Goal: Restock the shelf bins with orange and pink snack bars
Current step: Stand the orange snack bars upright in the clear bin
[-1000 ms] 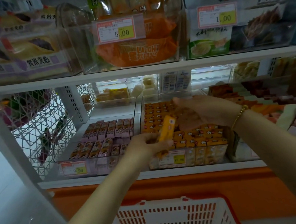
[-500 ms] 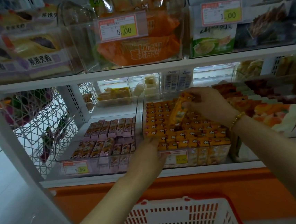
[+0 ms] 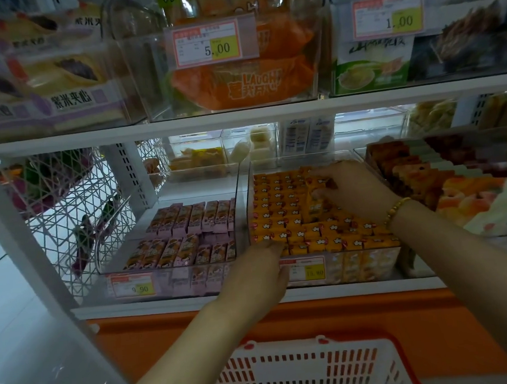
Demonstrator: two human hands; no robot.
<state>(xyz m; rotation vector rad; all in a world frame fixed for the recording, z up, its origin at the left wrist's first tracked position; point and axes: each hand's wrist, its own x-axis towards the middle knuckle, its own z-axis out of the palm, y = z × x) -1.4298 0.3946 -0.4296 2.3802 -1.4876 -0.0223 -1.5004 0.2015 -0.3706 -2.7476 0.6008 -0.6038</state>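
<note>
Head view: the orange snack bar [image 3: 315, 201] stands nearly upright in the middle of the orange bin [image 3: 245, 205]. Its long axis points down into the rows, and its top end rises above the bars packed on end around it. The right hand [image 3: 349, 192] reaches in from the right and pinches the bar's upper part between thumb and fingertips, so the bar lies just left of the palm. The left hand [image 3: 260, 271] is nearer, at the bin's near-left corner, with its fingers laid forward against the front row and gripping nothing that shows.

As I judge it, the step in hand is seating this bar. That calls for a straight push down along its length, and the right hand is the one placed to do it.

Just beside on the left, the pink bin [image 3: 97, 256] holds pink snack bars [image 3: 193, 219] in two rows, with room behind. Both bins sit on the lower shelf [image 3: 179, 304]. A red-and-white basket [image 3: 294, 370] is below, nearest of all.
</note>
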